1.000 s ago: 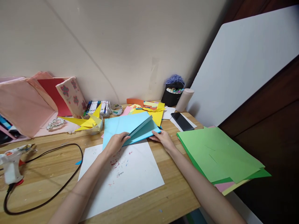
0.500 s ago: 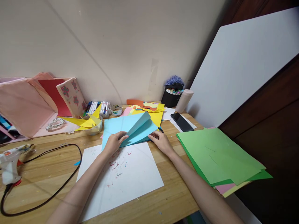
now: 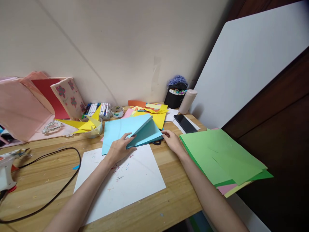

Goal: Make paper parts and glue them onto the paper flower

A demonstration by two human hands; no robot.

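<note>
A stack of light blue paper sheets [image 3: 120, 129] lies on the wooden table [image 3: 43, 180], beyond a white sheet [image 3: 130, 180] marked with small coloured strokes. My left hand [image 3: 119, 149] pinches the near edge of the blue stack and holds several top sheets lifted. My right hand [image 3: 172, 140] rests at the stack's right corner, its fingers curled against the lower blue sheets. Something dark, possibly scissor handles, peeks out under that corner.
A pile of green sheets [image 3: 222, 158] overhangs the table's right edge. A black phone [image 3: 184, 123], a marker pot [image 3: 175, 96], a beige cylinder [image 3: 187, 101], yellow paper scraps [image 3: 152, 114], pens [image 3: 96, 109] and tape [image 3: 117, 111] line the back. A glue gun [image 3: 7, 167] with black cord [image 3: 55, 193] lies left.
The lifted blue sheets have dropped lower and flatter. My right hand slid right along the stack's corner. The view shifted slightly left and up.
</note>
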